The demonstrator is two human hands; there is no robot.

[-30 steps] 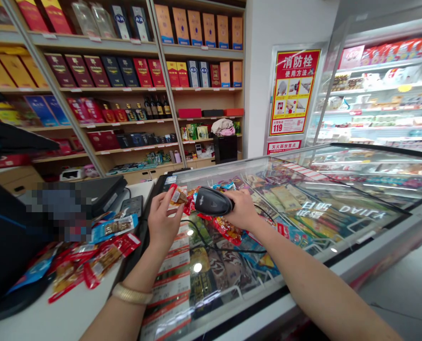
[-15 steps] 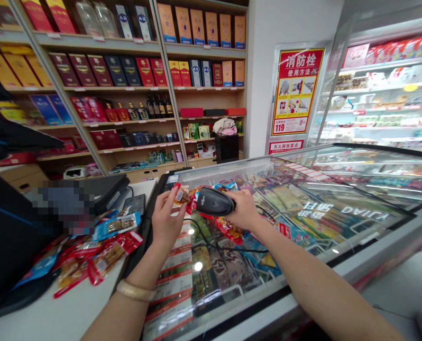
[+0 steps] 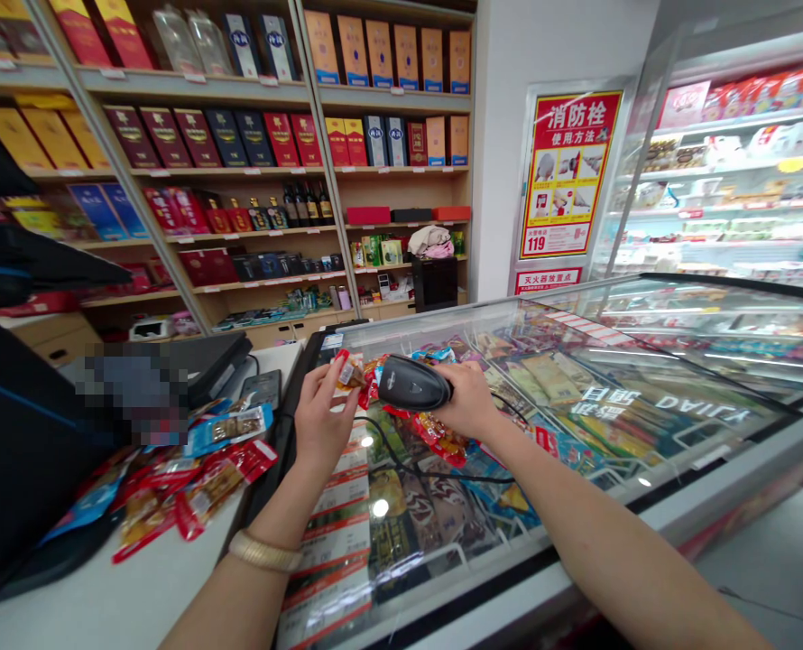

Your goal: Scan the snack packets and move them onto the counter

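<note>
My left hand point(image 3: 324, 411) pinches a small snack packet point(image 3: 351, 373) with a red edge and a pale printed label. In my right hand point(image 3: 467, 395) is a black barcode scanner point(image 3: 411, 383), its head pointing left at the packet, a short gap apart. The scanner's black cable point(image 3: 401, 462) loops over the glass below. Under and behind the scanner, more red snack packets point(image 3: 435, 436) lie on the freezer's glass lid. To my left, a pile of red and blue snack packets point(image 3: 216, 483) rests on the white counter.
A glass-topped chest freezer point(image 3: 577, 334) fills the middle and right. On the white counter point(image 3: 164, 596) stand a dark monitor point(image 3: 23, 433) and a black device point(image 3: 218, 357). Shelves of boxed goods point(image 3: 232, 135) line the back wall; a lit display fridge point(image 3: 733, 181) is at right.
The view has shifted slightly, so everything sits a little further right. Both hands keep their hold on the packet and the scanner, with hardly any movement between them.
</note>
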